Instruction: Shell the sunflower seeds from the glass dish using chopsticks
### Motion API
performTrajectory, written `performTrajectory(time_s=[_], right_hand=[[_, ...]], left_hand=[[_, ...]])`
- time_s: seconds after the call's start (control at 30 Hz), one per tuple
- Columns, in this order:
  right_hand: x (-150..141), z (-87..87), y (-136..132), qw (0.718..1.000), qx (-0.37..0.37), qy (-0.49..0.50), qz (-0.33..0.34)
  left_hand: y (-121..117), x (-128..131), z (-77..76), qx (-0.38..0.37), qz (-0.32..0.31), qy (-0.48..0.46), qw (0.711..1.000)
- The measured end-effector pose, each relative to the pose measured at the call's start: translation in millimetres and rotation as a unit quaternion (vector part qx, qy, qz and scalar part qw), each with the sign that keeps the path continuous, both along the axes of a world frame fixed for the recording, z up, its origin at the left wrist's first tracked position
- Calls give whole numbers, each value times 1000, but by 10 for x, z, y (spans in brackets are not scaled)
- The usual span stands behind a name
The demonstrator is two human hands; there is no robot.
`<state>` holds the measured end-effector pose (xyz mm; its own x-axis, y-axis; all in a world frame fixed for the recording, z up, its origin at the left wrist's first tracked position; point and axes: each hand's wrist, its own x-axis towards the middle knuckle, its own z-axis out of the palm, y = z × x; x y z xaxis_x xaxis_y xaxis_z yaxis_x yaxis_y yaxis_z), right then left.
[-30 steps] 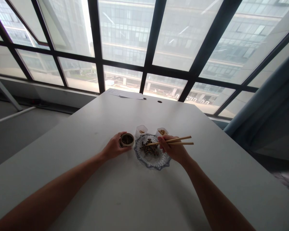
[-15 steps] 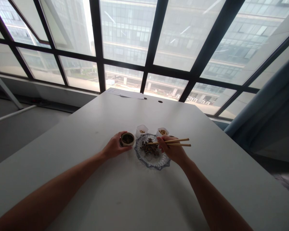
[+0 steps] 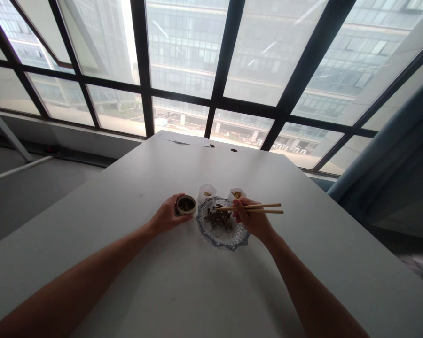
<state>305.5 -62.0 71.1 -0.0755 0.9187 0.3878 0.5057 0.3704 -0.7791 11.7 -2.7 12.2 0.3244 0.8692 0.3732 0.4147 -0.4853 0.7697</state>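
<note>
My left hand (image 3: 169,214) is wrapped round a small round cup (image 3: 191,213) with dark bits inside, tilted slightly on the table. In my right hand (image 3: 251,218) is a pair of wooden chopsticks (image 3: 266,208). Their tips reach over a scalloped clear glass dish (image 3: 229,244), among a heap of dark, elongated pieces (image 3: 221,218) that look like seeds or dried bits. Whether the tips pinch a piece is too small to tell. The dish stands between my hands, just right of the cup.
Behind the dish stand two small clear containers, the left one (image 3: 207,191) and the right one (image 3: 237,192), each with yellowish-brown bits. Papers (image 3: 185,138) lie at the far end of the white table (image 3: 155,291), near two round holes. Windows rise beyond; a blue curtain (image 3: 384,141) hangs right.
My right hand and the chopsticks have shifted slightly to the right, the tips still over the heap. My left hand keeps its hold on the cup.
</note>
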Motion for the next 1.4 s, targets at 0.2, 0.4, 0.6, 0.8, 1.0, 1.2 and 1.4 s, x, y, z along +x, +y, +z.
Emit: performTrajectory(time_s=[0.2, 0.4, 0.6, 0.8, 1.0, 1.2, 1.4], right_hand=[[42, 236, -103, 996, 57, -76, -1], [-60, 518, -277, 970, 148, -187, 52], [285, 569, -84, 990, 9, 131, -56], [696, 810, -166, 989, 21, 98, -109], [804, 947, -348, 994, 44, -53, -89], [876, 955, -354, 992, 33, -88, -86], [899, 943, -349, 993, 10, -75, -92]], left_hand=[[55, 5, -55, 6, 16, 16, 1000], [141, -42, -10, -9, 37, -2, 999], [43, 187, 366, 93, 53, 43, 993], [-44, 1004, 623, 109, -67, 151, 980], [-8, 1811, 591, 76, -141, 225, 961], [107, 2155, 551, 93, -141, 279, 945], [122, 2186, 562, 119, -145, 274, 943]])
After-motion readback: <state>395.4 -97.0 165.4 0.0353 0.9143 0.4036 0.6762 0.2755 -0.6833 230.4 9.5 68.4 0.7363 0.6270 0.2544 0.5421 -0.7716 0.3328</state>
